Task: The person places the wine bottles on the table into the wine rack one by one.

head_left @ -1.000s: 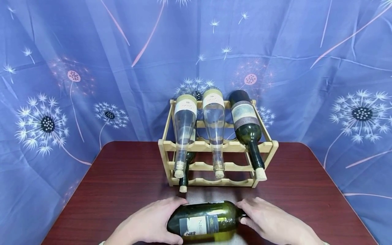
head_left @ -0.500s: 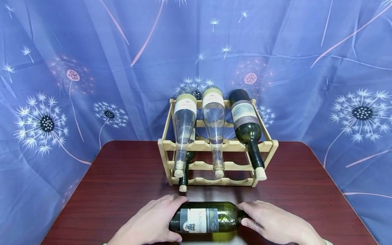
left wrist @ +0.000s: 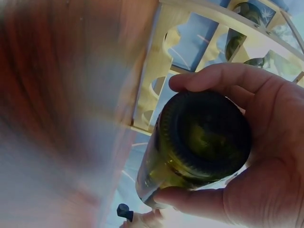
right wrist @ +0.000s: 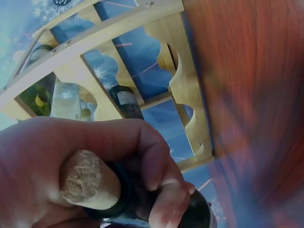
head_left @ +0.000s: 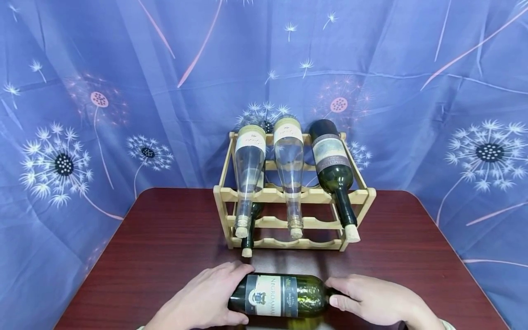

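A dark green wine bottle (head_left: pixel 311 293) lies sideways in front of the rack, its label facing up and its base to the left. My left hand (head_left: pixel 202 295) grips the base end, with fingers on the far side and thumb on the near side. The round bottle base (left wrist: pixel 209 135) fills the gap between thumb and fingers in the left wrist view. My right hand (head_left: pixel 371 298) holds the neck, which is mostly hidden by the fingers. A cork (right wrist: pixel 88 180) sticks out of the neck in the right wrist view.
Behind stands a wooden wine rack (head_left: pixel 272 196). Its top row holds two clear bottles (head_left: pixel 249 169) (head_left: pixel 288 160) and a dark bottle (head_left: pixel 336 176). A corked dark bottle (head_left: pixel 248 238) sits lower left. The red-brown table (head_left: pixel 165 238) meets a blue patterned curtain (head_left: pixel 185 114).
The bottle has turned about its length, so its label faces up more squarely. It and my right hand have shifted slightly right. Both hands keep their hold.
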Demonstrator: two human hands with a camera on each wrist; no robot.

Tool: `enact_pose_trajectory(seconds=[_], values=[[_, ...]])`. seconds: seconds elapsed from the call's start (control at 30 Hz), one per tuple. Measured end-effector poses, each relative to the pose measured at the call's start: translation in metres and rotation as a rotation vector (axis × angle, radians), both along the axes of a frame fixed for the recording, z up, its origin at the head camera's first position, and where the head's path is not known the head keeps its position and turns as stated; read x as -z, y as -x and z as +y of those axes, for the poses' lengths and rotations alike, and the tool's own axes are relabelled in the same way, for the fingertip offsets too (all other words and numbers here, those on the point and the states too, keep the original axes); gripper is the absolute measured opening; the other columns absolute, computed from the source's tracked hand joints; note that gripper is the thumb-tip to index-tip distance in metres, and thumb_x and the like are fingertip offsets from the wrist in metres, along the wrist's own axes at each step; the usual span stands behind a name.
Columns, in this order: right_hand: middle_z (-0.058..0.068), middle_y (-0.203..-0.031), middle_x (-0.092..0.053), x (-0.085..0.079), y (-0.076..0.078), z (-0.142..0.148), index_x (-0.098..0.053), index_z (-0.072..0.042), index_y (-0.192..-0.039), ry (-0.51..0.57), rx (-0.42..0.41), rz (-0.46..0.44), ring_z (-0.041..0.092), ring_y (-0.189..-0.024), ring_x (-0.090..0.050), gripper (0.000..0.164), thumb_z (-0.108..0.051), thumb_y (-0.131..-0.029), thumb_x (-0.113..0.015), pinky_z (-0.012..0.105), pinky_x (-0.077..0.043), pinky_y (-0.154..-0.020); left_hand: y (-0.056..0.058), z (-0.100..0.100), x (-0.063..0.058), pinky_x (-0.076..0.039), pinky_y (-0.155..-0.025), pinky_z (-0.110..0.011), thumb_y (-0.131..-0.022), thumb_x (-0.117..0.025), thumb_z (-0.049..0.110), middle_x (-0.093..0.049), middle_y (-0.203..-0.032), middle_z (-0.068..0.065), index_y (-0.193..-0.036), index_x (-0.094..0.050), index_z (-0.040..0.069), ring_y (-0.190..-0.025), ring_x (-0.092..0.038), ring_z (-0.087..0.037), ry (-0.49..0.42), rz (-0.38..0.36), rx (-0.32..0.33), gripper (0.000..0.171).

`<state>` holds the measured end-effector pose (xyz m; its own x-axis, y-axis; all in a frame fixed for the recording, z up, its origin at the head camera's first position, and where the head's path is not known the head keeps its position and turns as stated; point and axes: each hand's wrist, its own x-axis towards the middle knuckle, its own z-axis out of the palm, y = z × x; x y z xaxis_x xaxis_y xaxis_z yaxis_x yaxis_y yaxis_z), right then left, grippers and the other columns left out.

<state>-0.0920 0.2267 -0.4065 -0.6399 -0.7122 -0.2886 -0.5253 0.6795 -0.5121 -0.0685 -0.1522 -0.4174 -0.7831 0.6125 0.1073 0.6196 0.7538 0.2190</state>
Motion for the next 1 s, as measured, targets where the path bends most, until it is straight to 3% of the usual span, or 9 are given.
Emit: enact_pose_trajectory(seconds=[0.13,0.27,0.4,0.6,1.0], values=[[-0.012,-0.113,-0.061,0.004,0.003,0.004,-0.056,-0.014,-0.132,0.081,-0.067,0.033,0.007,-0.108,-0.056,0.047,-0.045,-0.101,-0.038,0.034,-0.048,-0.087,-0.001,0.0,-0.001,-0.05,-0.074,-0.034,-0.061,-0.077,0.066,-0.056,-0.109,0.011,-0.134,-0.048,0.024,-0.095,-0.055,-0.008,-0.005,-0.023,-0.001,0.089],[-0.022,-0.089,-0.057,0.006,0.006,0.005,-0.058,-0.021,-0.124,0.169,-0.126,0.042,-0.002,-0.087,-0.055,0.032,-0.037,-0.103,-0.04,0.027,-0.048,-0.075,-0.002,-0.001,-0.003,-0.049,-0.079,-0.034,-0.066,-0.073,0.067,-0.056,-0.111,0.01,-0.136,-0.047,0.024,-0.099,-0.054,-0.008,-0.01,-0.026,0.008,0.086],[-0.022,-0.095,-0.057,0.003,0.005,0.004,-0.057,-0.026,-0.122,0.164,-0.114,0.084,-0.002,-0.09,-0.056,0.028,-0.038,-0.102,-0.041,0.027,-0.048,-0.075,-0.002,-0.002,-0.005,-0.049,-0.086,-0.035,-0.07,-0.07,0.068,-0.057,-0.114,0.01,-0.136,-0.047,0.021,-0.102,-0.055,-0.008,-0.021,-0.014,0.028,0.084],[-0.014,-0.119,-0.057,-0.002,-0.002,0.003,-0.056,-0.022,-0.128,0.094,-0.099,0.214,0.007,-0.108,-0.056,0.039,-0.045,-0.099,-0.044,0.034,-0.05,-0.083,-0.001,-0.004,-0.005,-0.048,-0.089,-0.035,-0.071,-0.068,0.068,-0.057,-0.115,0.009,-0.135,-0.048,0.018,-0.104,-0.055,-0.008,-0.027,-0.013,0.045,0.084],[-0.016,-0.11,-0.056,-0.005,-0.01,-0.007,-0.057,-0.023,-0.121,0.02,-0.032,0.25,0.004,-0.099,-0.056,0.043,-0.054,-0.096,-0.044,0.033,-0.05,-0.079,-0.001,-0.006,-0.004,-0.048,-0.085,-0.032,-0.072,-0.066,0.07,-0.056,-0.113,0.014,-0.133,-0.051,0.021,-0.099,-0.054,-0.004,-0.063,-0.054,0.059,0.08]])
